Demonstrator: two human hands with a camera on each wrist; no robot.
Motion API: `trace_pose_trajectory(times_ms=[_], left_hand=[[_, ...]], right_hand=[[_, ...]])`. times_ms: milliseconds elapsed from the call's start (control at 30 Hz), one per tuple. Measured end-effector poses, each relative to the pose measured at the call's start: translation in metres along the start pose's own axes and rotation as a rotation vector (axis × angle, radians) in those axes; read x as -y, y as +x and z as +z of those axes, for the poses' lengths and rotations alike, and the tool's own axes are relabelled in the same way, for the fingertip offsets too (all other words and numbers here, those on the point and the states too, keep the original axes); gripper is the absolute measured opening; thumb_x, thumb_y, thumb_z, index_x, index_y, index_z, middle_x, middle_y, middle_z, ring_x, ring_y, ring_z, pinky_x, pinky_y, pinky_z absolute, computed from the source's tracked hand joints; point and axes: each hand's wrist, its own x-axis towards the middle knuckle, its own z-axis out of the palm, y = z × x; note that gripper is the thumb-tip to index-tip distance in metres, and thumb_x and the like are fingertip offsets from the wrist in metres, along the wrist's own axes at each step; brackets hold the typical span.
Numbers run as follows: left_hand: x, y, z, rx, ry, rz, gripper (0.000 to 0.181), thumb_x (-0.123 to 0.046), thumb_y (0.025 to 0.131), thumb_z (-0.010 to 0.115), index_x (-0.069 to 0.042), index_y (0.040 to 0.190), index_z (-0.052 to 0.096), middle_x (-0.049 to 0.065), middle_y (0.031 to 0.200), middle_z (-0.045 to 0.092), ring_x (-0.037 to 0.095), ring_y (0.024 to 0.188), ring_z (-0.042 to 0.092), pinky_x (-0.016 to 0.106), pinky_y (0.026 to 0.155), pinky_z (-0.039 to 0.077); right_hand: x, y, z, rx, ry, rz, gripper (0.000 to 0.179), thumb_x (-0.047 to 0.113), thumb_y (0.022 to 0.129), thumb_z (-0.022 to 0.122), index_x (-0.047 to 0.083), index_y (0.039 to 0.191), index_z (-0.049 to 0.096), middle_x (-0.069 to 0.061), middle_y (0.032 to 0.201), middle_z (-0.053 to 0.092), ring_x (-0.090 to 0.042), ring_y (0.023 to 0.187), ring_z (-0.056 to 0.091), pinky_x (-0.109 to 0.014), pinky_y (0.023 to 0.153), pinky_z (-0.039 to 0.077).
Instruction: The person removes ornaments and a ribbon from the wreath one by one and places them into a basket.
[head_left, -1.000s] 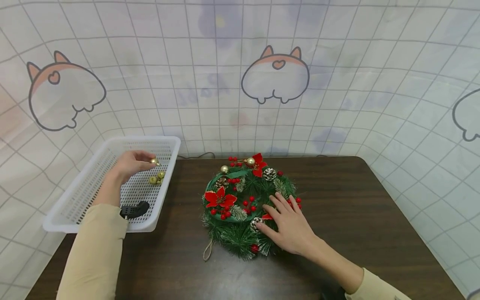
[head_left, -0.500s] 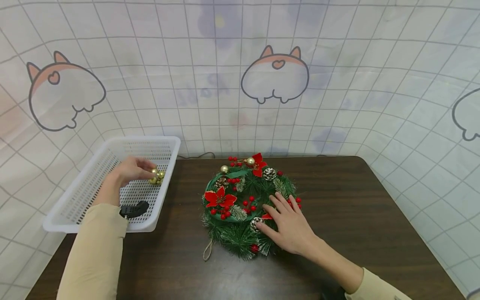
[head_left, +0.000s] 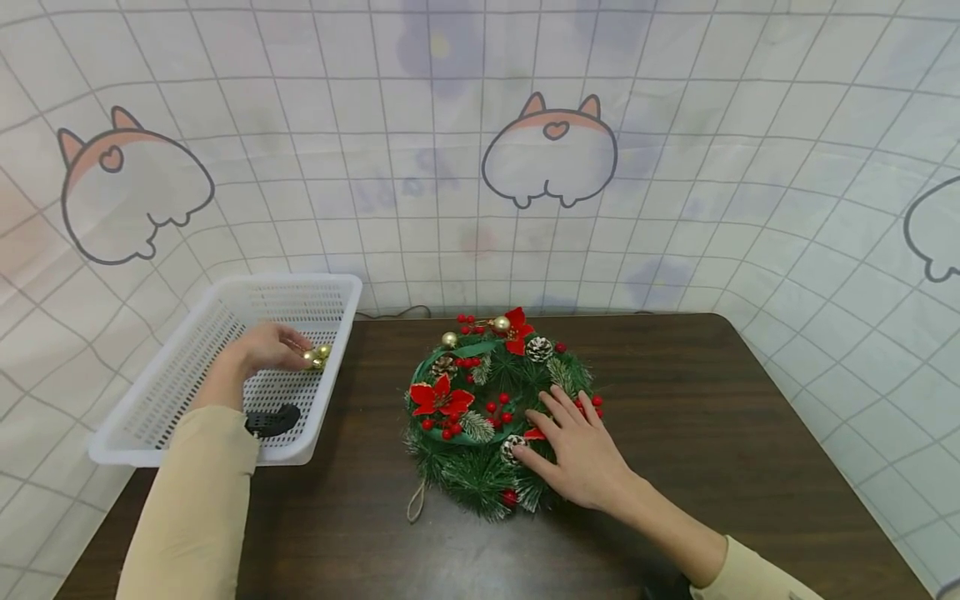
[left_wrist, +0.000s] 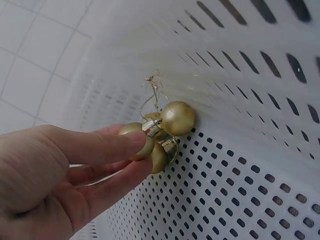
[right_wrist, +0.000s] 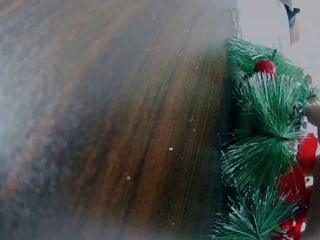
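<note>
My left hand (head_left: 272, 346) reaches down into the white plastic basket (head_left: 347, 333) at the left. In the left wrist view its thumb and fingers pinch a gold bauble (left_wrist: 148, 146), partly hidden by the thumb. Right against it lie other gold baubles (left_wrist: 178, 118) with shiny caps and thin gold cords, by the basket wall. My right hand (head_left: 581, 454) rests with spread fingers on the near right side of a green wreath (head_left: 480, 479). Red poinsettias (head_left: 441, 397), berries, pinecones (head_left: 538, 348) and a few gold balls decorate it. The palm hides part of the wreath.
A black curved object (head_left: 273, 421) lies in the near end of the basket. From the wreath a twine loop (head_left: 416, 503) sticks out onto the dark wooden table (head_left: 690, 400). A patterned cloth wall (head_left: 420, 208) rises behind the table, with a thin cable (head_left: 393, 313) along its foot.
My left hand has lowered the gold bauble from above the basket floor down beside the other baubles. The right hand stays still on the wreath.
</note>
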Motion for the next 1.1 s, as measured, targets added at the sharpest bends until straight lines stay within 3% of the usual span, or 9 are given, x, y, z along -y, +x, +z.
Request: trace_pose_trajectory(times_ms=[367,533,767,1100], left_hand=[[-0.001,0.000,0.001,0.026,-0.056,-0.026,0.049,-0.005,0.091,0.076,0.013,0.130,0.053,0.017,0.110,0.067,0.024,0.099,0.064,0.042,0.087,0.055],[-0.001,0.001,-0.001,0.005,-0.016,-0.029,0.046,-0.010,0.093,0.074,0.008,0.131,0.056,0.015,0.112,0.067,0.029,0.106,0.061,0.051,0.096,0.050],[-0.011,-0.001,-0.005,-0.007,0.023,0.036,0.046,-0.013,0.095,0.072,0.009,0.132,0.055,0.020,0.119,0.063,0.034,0.111,0.059,0.058,0.100,0.047],[-0.047,-0.006,-0.006,-0.052,0.061,0.159,0.042,-0.014,0.097,0.072,0.007,0.130,0.058,0.026,0.125,0.060,0.031,0.107,0.061,0.045,0.093,0.051]], right_hand=[[0.000,0.000,-0.001,0.021,-0.004,0.009,0.072,0.065,0.101,0.047,0.007,0.143,0.060,-0.020,0.157,0.042,-0.037,0.152,0.023,-0.063,0.121,0.006],[0.000,0.001,-0.002,0.025,-0.002,0.011,0.072,0.065,0.101,0.047,0.008,0.144,0.060,-0.020,0.157,0.042,-0.037,0.152,0.023,-0.063,0.121,0.005],[0.001,0.000,-0.001,0.020,0.005,0.010,0.071,0.064,0.102,0.048,0.008,0.143,0.061,-0.020,0.157,0.042,-0.037,0.152,0.024,-0.064,0.121,0.006],[0.002,0.002,-0.004,0.039,0.030,0.000,0.065,0.060,0.101,0.051,0.009,0.139,0.064,-0.019,0.156,0.043,-0.037,0.152,0.023,-0.062,0.122,0.004]])
